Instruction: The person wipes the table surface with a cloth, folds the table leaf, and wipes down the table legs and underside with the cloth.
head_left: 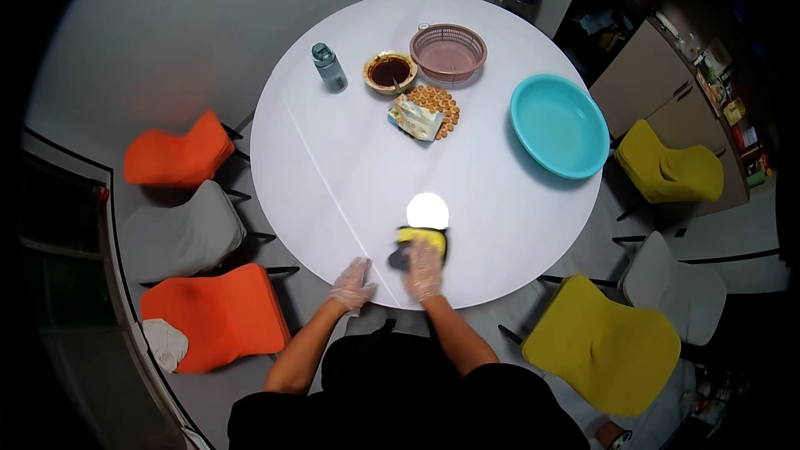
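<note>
My right hand (pixel 425 273), in a clear plastic glove, presses a yellow and dark grey cloth (pixel 406 260) onto the white round table (pixel 467 192) near its front edge. The fingers lie over the cloth, which looks slightly blurred. My left hand (pixel 353 286), gloved the same way, rests on the table's front rim to the left of the cloth. It holds nothing and its fingers are stretched out.
Farther back stand a teal bottle (pixel 329 69), a bowl of dark liquid (pixel 390 72), a pink basket (pixel 448 54), a patterned packet (pixel 416 117) on a beaded brown mat (pixel 450 108), and a turquoise basin (pixel 560 127). Orange (pixel 218 317), grey (pixel 185 232) and yellow-green (pixel 602 346) chairs surround the table.
</note>
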A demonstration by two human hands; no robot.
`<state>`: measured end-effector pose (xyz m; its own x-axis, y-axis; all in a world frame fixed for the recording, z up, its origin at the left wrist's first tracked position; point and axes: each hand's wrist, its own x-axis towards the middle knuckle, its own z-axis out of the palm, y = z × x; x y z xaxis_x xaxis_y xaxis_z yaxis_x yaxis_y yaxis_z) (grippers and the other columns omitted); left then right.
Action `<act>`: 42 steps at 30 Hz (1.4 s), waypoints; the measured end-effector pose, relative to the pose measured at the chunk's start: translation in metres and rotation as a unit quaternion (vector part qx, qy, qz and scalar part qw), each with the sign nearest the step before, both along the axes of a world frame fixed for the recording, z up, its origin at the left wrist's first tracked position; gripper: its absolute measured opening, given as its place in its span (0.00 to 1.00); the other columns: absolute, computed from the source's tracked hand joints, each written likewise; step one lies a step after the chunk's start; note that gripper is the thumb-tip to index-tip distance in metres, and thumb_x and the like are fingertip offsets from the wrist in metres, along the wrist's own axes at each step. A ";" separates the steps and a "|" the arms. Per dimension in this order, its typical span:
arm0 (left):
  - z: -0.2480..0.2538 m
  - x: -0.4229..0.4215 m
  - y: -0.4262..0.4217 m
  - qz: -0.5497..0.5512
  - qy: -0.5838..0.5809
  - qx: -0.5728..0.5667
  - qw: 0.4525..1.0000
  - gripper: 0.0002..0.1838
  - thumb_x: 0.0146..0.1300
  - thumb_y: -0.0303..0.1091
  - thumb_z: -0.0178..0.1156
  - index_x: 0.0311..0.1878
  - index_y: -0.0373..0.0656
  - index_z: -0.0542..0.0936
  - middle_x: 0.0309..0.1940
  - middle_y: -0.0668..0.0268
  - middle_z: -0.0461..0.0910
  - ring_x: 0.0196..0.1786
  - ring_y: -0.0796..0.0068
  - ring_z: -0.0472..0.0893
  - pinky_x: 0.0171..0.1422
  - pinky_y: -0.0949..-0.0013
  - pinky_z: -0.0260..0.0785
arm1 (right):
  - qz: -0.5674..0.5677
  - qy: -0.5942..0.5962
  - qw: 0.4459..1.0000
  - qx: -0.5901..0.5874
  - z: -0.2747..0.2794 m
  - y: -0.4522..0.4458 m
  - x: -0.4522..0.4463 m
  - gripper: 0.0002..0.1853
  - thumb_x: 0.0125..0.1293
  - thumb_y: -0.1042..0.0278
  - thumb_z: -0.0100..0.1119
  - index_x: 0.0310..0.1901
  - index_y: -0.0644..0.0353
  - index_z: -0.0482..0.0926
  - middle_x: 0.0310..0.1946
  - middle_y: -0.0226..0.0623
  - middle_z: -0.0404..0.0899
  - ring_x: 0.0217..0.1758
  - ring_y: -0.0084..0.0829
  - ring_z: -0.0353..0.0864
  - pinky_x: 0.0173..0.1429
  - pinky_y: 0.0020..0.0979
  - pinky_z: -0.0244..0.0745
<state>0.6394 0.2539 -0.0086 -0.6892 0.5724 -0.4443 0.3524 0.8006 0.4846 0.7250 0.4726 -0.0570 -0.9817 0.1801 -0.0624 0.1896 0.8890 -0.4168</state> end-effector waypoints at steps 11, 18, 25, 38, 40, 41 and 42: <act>0.074 -0.232 0.154 -0.120 0.167 0.102 0.973 0.46 0.63 0.37 0.66 0.82 0.49 0.56 0.82 0.51 0.55 0.84 0.51 0.55 0.88 0.48 0.45 | -0.039 -0.083 0.995 -0.027 0.031 0.091 -0.081 0.49 0.57 0.62 0.74 0.80 0.44 0.59 0.83 0.49 0.50 0.86 0.54 0.47 0.85 0.64 0.40; 0.061 -0.324 0.265 -0.328 0.308 0.050 0.892 0.47 0.63 0.50 0.67 0.83 0.52 0.57 0.81 0.54 0.58 0.84 0.49 0.53 0.88 0.43 0.40 | -0.185 -0.301 0.935 0.024 0.040 0.143 -0.116 0.52 0.70 0.30 0.55 0.86 0.40 0.41 0.87 0.49 0.29 0.89 0.54 0.25 0.85 0.64 0.24; 0.057 -0.366 0.337 -0.371 0.180 -0.050 0.909 0.56 0.58 0.67 0.67 0.84 0.51 0.57 0.83 0.53 0.56 0.84 0.47 0.54 0.88 0.50 0.43 | -0.173 -0.395 0.902 0.034 0.049 0.145 -0.131 0.57 0.69 0.24 0.51 0.86 0.46 0.33 0.86 0.52 0.21 0.89 0.55 0.19 0.85 0.65 0.21; 0.000 -0.263 0.164 -0.268 0.164 0.067 0.947 0.45 0.60 0.54 0.68 0.77 0.42 0.66 0.73 0.53 0.69 0.74 0.44 0.68 0.81 0.41 0.54 | -0.206 -0.393 0.896 0.019 0.044 0.151 -0.135 0.59 0.69 0.26 0.55 0.85 0.46 0.29 0.86 0.53 0.18 0.88 0.57 0.16 0.82 0.72 0.23; 0.015 -0.262 0.115 -0.267 0.146 -0.022 0.952 0.51 0.55 0.53 0.74 0.78 0.42 0.64 0.76 0.50 0.65 0.78 0.43 0.64 0.82 0.44 0.55 | -0.217 -0.368 0.904 0.023 0.043 0.155 -0.134 0.60 0.68 0.34 0.61 0.85 0.45 0.28 0.86 0.53 0.19 0.88 0.58 0.19 0.82 0.73 0.26; 0.018 -0.264 0.093 -0.243 0.167 -0.019 0.956 0.52 0.55 0.53 0.75 0.79 0.42 0.63 0.77 0.50 0.64 0.79 0.43 0.62 0.83 0.44 0.54 | -0.224 -0.354 0.907 0.029 0.037 0.160 -0.130 0.61 0.68 0.36 0.63 0.85 0.44 0.28 0.86 0.53 0.19 0.88 0.58 0.20 0.82 0.73 0.27; 0.019 -0.267 0.070 -0.218 0.187 -0.016 0.958 0.53 0.56 0.53 0.75 0.80 0.42 0.62 0.78 0.50 0.63 0.81 0.43 0.59 0.83 0.43 0.53 | -0.231 -0.341 0.911 0.035 0.031 0.165 -0.126 0.61 0.68 0.39 0.65 0.85 0.44 0.28 0.86 0.53 0.20 0.88 0.59 0.21 0.81 0.73 0.28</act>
<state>0.3721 0.3241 0.0102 -0.5024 0.8321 -0.2349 0.8006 0.5503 0.2370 0.5993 0.6372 -0.0262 -0.5379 0.5903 -0.6018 0.7433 0.6689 -0.0082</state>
